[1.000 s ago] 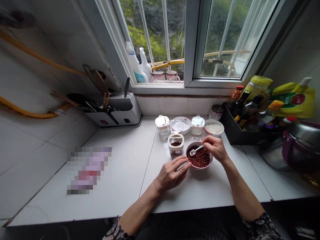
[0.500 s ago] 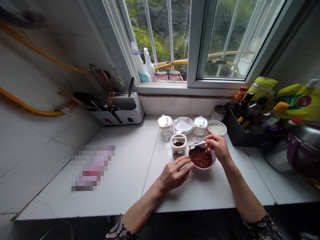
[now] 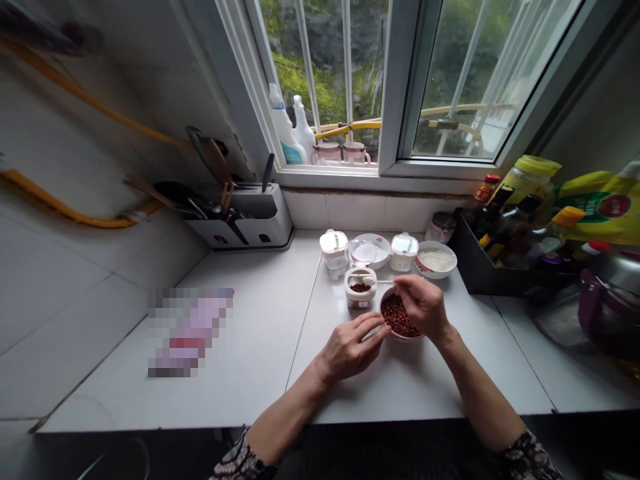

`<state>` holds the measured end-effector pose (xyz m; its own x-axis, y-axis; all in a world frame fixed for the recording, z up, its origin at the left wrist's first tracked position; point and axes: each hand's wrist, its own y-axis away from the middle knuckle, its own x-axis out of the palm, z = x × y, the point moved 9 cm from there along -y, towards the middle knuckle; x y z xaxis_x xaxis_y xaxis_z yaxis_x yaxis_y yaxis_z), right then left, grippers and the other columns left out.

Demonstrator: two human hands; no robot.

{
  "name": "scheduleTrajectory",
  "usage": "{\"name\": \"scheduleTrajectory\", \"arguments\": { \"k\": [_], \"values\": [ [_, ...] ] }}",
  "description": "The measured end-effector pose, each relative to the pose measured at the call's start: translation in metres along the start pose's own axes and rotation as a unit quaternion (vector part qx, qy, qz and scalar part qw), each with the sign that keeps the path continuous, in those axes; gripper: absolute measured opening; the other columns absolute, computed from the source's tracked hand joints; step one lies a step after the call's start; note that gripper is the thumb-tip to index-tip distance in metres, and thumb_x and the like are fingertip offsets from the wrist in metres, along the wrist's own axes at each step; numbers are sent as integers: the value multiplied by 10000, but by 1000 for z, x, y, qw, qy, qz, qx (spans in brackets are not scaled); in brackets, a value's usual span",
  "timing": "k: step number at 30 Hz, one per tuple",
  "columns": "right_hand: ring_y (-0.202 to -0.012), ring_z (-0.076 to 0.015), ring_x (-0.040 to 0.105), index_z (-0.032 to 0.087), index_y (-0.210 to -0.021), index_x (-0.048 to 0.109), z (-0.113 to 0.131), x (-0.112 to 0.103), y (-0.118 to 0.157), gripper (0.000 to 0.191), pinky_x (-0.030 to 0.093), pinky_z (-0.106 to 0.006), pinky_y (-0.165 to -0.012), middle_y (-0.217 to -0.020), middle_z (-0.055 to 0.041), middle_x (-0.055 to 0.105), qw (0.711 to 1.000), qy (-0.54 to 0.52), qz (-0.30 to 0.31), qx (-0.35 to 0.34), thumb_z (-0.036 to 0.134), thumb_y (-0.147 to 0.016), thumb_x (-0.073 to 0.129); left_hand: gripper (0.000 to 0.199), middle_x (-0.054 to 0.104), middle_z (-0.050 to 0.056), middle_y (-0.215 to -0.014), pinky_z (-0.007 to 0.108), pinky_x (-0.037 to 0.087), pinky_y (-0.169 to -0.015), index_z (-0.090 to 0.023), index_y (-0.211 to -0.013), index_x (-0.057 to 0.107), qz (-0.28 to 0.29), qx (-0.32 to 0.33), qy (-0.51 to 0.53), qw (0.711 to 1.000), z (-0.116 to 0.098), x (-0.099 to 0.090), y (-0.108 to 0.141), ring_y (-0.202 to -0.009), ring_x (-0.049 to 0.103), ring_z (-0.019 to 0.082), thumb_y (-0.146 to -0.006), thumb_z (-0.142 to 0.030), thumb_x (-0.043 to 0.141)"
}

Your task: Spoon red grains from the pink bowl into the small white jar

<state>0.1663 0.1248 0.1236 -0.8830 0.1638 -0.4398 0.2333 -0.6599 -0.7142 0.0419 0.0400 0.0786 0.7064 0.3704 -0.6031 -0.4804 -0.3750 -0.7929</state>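
My right hand (image 3: 425, 307) pinches the handle of a small white spoon (image 3: 383, 281). The spoon's head is over the opening of a small clear seasoning jar (image 3: 360, 299) with its lid raised and dark red bits inside. Below that hand stands a bowl with a pink rim, full of dark red dried peppercorns (image 3: 397, 317). The right hand hides part of the bowl's right side. At the bowl's left rim, the fingers of my left hand (image 3: 353, 347) press and hold it; its thumb is partly hidden.
Behind stand two white-lidded jars (image 3: 334, 248) (image 3: 404, 251), a plate of white grains (image 3: 371, 248) and a bowl of white contents (image 3: 436, 259). A black bottle box (image 3: 505, 277) and a pot (image 3: 565, 320) are right. A grey utensil holder (image 3: 250, 227) is back left; a blurred item (image 3: 193, 333) lies left.
My right hand has moved the spoon left and slightly up, from above the peppercorn bowl to the open jar. My left hand stays at the bowl's rim. The view has shifted slightly.
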Motion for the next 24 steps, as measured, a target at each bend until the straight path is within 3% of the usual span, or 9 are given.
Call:
{"name": "scheduleTrajectory", "arguments": {
  "k": [2, 6, 15, 24],
  "values": [
    [-632, -170, 651, 204, -863, 673, -21, -16, 1, 111, 537, -293, -636, -718, -29, 700, 995, -24, -32, 89, 223, -875, 564, 311, 687, 130, -1081, 355, 625, -865, -138, -1208, 608, 3, -4, 4, 1000, 1, 1, 1, -1099, 660, 223, -928, -90, 481],
    [-470, -138, 535, 203, -729, 630, -53, -19, 9, 91, 448, -259, -490, -542, 16, 586, 973, -79, 19, 217, 242, -790, 575, 293, 687, 135, -1074, 364, 625, -869, -120, -1185, 619, 1, -2, 10, 1000, 1, 0, 2, -1083, 664, 230, -918, -78, 505],
    [-536, -125, 510, 190, -668, 622, -47, -3, 11, 131, 408, -246, -545, -581, 9, 598, 973, -56, 97, 200, 209, -747, 519, 309, 681, 135, -1094, 373, 623, -878, -129, -1205, 615, 15, -7, 13, 1000, 1, 2, 4, -1086, 659, 234, -919, -73, 512],
    [-469, -107, 464, 195, -656, 625, -59, 0, 16, 106, 374, -221, -463, -515, 36, 540, 946, -136, 113, 272, 237, -700, 538, 311, 680, 135, -1098, 376, 623, -882, -137, -1212, 615, 16, -9, 17, 1000, 2, 2, 4, -1101, 655, 236, -925, -79, 513]
  ]
}}
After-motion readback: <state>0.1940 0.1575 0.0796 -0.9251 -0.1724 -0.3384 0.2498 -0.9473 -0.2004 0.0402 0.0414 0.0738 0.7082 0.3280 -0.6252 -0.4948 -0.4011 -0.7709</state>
